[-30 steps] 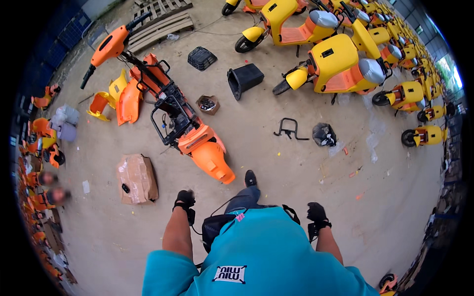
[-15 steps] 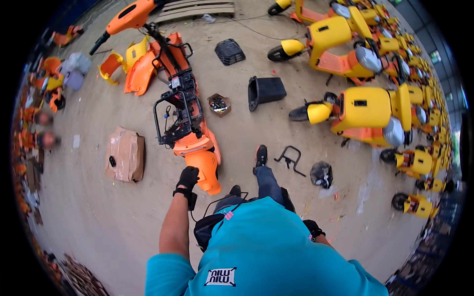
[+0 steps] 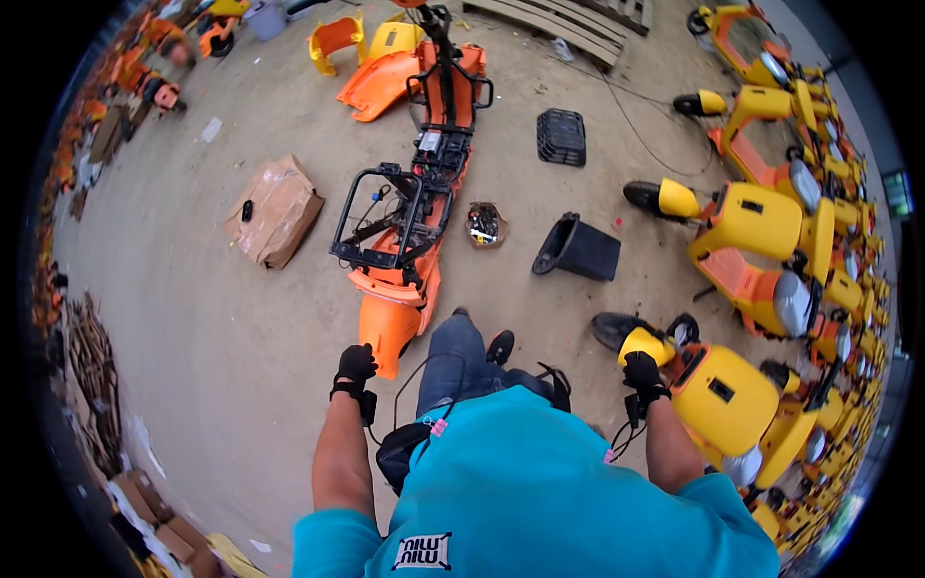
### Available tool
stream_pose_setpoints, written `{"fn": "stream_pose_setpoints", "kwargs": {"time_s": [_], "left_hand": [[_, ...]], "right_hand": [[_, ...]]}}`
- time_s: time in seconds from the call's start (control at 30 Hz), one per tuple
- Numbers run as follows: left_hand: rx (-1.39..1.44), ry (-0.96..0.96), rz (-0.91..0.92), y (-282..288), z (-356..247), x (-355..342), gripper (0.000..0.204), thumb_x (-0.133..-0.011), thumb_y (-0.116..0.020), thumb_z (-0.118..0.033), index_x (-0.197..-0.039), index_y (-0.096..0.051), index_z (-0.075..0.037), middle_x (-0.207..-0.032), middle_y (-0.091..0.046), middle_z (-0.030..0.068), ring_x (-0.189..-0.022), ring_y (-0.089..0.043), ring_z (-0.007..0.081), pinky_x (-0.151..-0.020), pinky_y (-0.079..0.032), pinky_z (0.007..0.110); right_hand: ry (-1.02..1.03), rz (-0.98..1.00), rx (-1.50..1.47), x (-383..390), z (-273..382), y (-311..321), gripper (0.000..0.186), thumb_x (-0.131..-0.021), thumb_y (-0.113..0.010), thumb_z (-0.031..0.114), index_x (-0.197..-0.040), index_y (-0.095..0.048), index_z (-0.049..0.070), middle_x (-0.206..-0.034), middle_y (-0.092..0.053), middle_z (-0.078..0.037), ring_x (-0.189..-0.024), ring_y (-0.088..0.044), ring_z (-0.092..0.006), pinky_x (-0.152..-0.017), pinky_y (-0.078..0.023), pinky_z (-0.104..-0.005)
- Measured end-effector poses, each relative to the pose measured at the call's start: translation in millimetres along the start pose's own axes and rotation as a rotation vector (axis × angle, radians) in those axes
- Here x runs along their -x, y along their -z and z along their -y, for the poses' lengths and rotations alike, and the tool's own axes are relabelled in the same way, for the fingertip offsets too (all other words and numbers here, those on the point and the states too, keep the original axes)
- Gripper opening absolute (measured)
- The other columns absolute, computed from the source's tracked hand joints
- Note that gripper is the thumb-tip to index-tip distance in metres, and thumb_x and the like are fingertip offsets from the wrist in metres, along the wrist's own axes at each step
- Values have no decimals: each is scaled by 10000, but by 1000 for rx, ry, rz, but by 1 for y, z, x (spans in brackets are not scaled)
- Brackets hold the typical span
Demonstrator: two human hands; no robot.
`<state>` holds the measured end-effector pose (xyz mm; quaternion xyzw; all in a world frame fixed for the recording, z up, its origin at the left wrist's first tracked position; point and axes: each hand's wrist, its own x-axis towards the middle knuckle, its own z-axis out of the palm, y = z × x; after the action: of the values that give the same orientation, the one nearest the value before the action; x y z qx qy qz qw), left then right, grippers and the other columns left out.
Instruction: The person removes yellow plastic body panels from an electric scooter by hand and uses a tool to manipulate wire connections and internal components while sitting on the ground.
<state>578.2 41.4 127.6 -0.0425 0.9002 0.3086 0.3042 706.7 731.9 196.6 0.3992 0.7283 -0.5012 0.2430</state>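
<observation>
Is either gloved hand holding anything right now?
No: the left hand and right hand both hang empty above the concrete floor.

The stripped orange scooter [image 3: 409, 226] was laid out on the concrete floor, just ahead of the left hand [image 3: 356, 364]. Its seat and panels had been taken off, so the black frame and loose wiring were left exposed. The orange rear fender was pointed toward the person, its tip just beside the gloved left hand, nothing gripped. The front end was stretched away toward the top of the view.
</observation>
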Motion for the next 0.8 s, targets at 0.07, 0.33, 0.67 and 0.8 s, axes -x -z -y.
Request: {"fn": "stream_pose_setpoints", "kwargs": {"time_s": [0.07, 0.33, 0.67, 0.8], "left_hand": [[-102, -209, -75, -25, 29, -25, 225, -845, -573, -243, -864, -555, -20, -723, -614, 108, -602, -629, 235, -508, -510, 346], [1208, 669, -280, -54, -46, -114, 394, -846, -634, -377, -963, -594, -4, -647, -544, 105, -543, -584, 242, -440, -453, 392], [1048, 907, -605, -51, -77, -175, 605, -645, -760, -286, -1090, -515, 43, -1044, -611, 198, -934, -608, 307, -774, -491, 396], [1069, 911, -649, -53, -78, -189, 579, -654, -724, -230, -1092, -470, 50, -1019, -603, 218, -916, -617, 324, -766, -499, 402]], "right_hand": [[138, 33, 83, -25, 35, -1, 219, -741, -679, 189, -920, -579, 114, -778, -596, -91, -716, -593, -245, -612, -488, -350], [-132, 193, 148, -16, 133, -23, 187, -921, -545, 262, -975, -581, 86, -696, -585, -47, -570, -582, -144, -521, -506, -292], [682, 260, 1374, -9, 128, 73, 207, -736, -694, 281, -834, -610, 119, -734, -602, -48, -685, -610, -223, -877, -414, -490], [815, 525, 1497, -8, 169, 66, 308, -710, -729, 230, -932, -597, 61, -848, -634, -107, -759, -627, -267, -631, -485, -387]]}}
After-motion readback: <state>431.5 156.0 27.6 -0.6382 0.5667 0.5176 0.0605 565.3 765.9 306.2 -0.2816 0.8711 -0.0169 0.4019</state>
